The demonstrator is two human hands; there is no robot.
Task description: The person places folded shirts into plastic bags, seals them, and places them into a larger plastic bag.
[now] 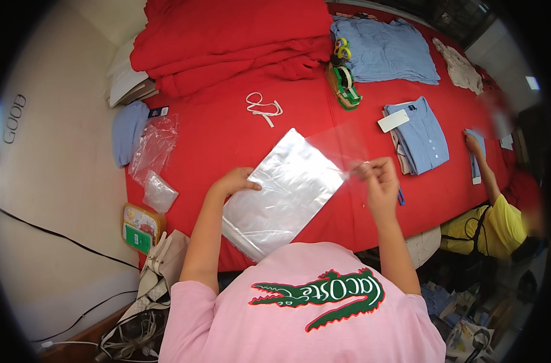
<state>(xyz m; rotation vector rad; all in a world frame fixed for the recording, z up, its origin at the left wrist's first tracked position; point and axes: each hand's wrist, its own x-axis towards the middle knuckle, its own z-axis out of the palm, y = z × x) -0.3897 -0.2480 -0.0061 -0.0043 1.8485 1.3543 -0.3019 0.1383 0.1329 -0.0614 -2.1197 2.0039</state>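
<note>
With the bag stack (284, 190) on the red cloth (212, 142), left hand (234, 181) lightly closed on its edge and right hand (380, 180) pinching 1 clear bag (338, 147) tight, imo peel slow so no extras tag along.

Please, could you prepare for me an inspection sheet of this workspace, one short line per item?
Surface: red cloth, partly covered.
Things in hand: stack of clear plastic bags; single clear bag beyond its upper right edge.
Clutter: white cord, green tape dispenser, yellow-handled scissors, folded blue garment.
Grips: left grip holds the stack's left edge; right grip appears to pinch the single bag.
Cables: black cable, left, off the cloth.
Surroundings: co-worker's yellow sleeve, right.
</note>
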